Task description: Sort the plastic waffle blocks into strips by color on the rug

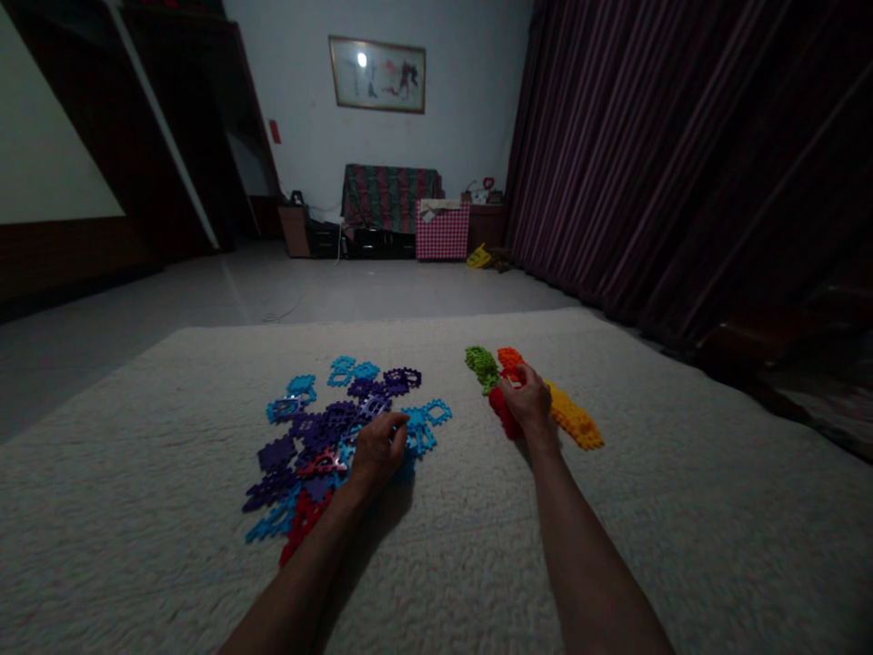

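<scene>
A loose pile of flat, notched plastic building pieces lies on the left, with purple pieces (pixel 334 423), light blue pieces (pixel 424 426) and red pieces (pixel 305 520). My left hand (pixel 376 450) is over the pile's right side, its fingers curled together. Whatever it may hold is hidden. To the right, my right hand (pixel 528 398) pinches a red building piece (pixel 508 375) at the red row (pixel 501 409). Beside that row are a green row (pixel 483 366), an orange group (pixel 509 357) and a yellow row (pixel 575 417). My right hand partly covers the red pieces.
Everything lies on a pale quilted mat (pixel 450 564) over a tiled floor (pixel 355 291). A dark purple curtain (pixel 600 155) hangs along the right. Against the far wall are a cloth-covered object (pixel 388 196) and a red checked cloth (pixel 442 235).
</scene>
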Demonstrator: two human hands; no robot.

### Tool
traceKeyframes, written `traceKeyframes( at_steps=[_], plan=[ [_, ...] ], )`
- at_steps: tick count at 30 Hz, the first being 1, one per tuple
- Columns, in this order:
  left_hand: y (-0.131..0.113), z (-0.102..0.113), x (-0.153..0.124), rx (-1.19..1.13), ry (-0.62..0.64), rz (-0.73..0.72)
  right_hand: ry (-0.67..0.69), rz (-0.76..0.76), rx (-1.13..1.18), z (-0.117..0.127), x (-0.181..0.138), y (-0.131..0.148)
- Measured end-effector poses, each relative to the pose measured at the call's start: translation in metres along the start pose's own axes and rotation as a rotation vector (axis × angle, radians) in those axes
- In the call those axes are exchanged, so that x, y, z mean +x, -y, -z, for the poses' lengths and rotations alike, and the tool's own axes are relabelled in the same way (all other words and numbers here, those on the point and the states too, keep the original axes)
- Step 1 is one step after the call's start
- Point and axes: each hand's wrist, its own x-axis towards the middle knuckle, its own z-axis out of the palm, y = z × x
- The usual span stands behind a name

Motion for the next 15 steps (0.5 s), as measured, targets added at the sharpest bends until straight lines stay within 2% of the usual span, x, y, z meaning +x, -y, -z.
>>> traceKeyframes(
  at_steps=[7, 15],
  plan=[
    [-0.001, 0.001, 0.0, -0.013, 0.019, 0.005, 0.038, 0.052, -0.035, -0.012, -0.01, 0.007],
    [-0.002, 0.001, 0.0, -0.027, 0.006, 0.006, 0.12, 0.026, -0.175, -0.005, -0.015, 0.011]
  ],
)
